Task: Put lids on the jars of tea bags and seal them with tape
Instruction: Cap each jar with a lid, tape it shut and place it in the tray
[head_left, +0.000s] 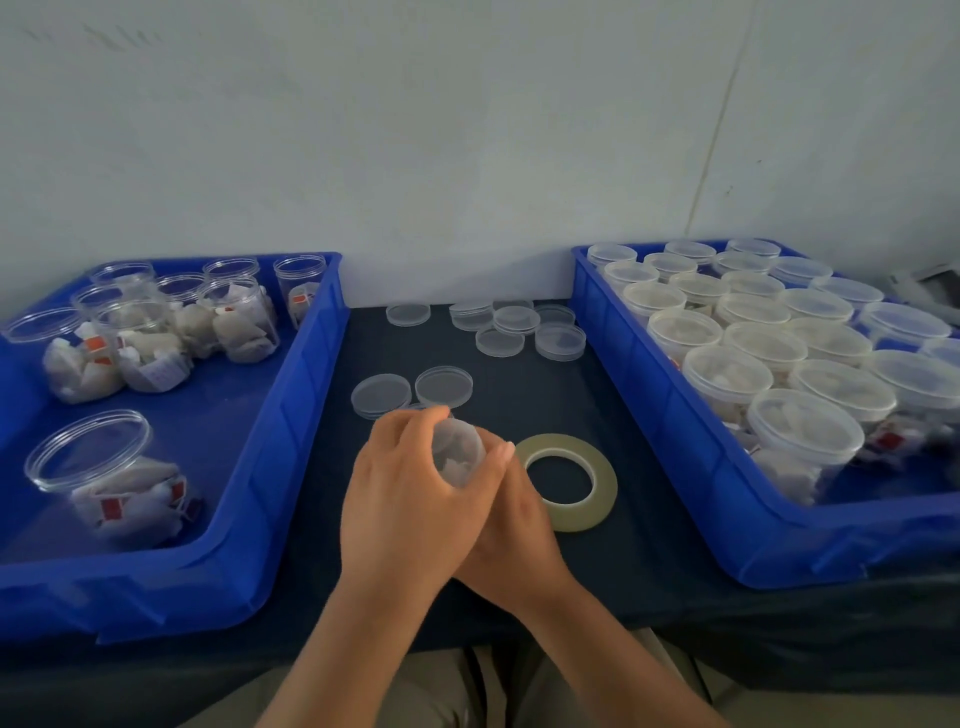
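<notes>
- Two grips on one small clear plastic jar of tea bags (454, 467), held up over the dark-clothed worktop (649, 467), mid-front, between the trays.
- Curled round the jar from its left side: left grip (405, 499). Lower and partly hidden under it: right grip (519, 525), one fingertip pressed to the jar's right edge.
- On top, apparently, a clear round lid (457, 439); seating not plain from here.
- Judged step: press lid fully home, then tape.
- Press evenly round the rim, not at one point; check for a tea-bag tag caught under the edge.
- Just beside the right grip, flat on the worktop, untouched: roll of pale yellowish tape (605, 488). Keep jar in left grip, free the right for the tape end.
- Lay tape across the lid-to-wall seam, turning the jar rather than the roll.
- In left blue plastic tray (291, 395), open jars (239, 312); in right blue plastic tray (649, 395), lidded jars (727, 374); spare clear lids (444, 387) loose on worktop behind.
</notes>
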